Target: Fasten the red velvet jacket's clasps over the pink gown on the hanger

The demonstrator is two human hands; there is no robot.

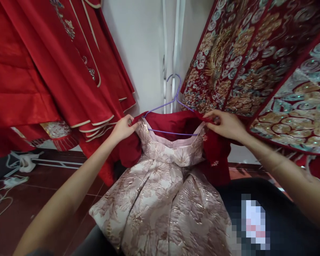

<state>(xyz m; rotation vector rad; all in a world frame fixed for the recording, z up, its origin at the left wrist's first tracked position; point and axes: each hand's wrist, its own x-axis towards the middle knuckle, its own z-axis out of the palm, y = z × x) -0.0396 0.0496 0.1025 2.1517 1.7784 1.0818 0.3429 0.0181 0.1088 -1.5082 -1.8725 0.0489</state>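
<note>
Pink brocade dress (162, 199) already sits on a purple hanger (173, 103) before you, while your left hand (124, 128) and right hand (224, 124) each pinch the red jacket (176, 122) at its shoulders, seemingly not yet settled.

The bare left forearm (69, 192) and right forearm (282, 167) stretch forward, converging. The left hand (123, 128) curls, fingertips pinched shut; the right hand (225, 124) lies knuckles-up, apparently pinching too, thumb hidden.
</note>
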